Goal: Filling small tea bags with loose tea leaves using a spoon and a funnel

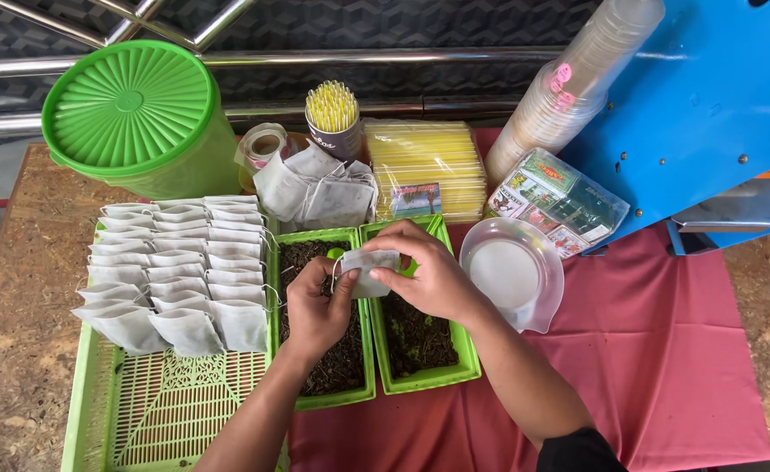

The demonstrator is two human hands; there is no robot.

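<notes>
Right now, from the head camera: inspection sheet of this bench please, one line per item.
Surface: chipboard table, red cloth over its right part.
Job's things: small white bag held above two green bins of dark loose leaves; filled bags in rows on a green mesh tray.
Clutter: green lidded tub, cup of yellow straws, packed straws, stacked clear cups, clear lid, empty bags.
Grippers: left hand and right hand both pinch the bag with their fingers.
Cables: nothing seen.
Surroundings: blue machine at right, metal rails behind.
</notes>
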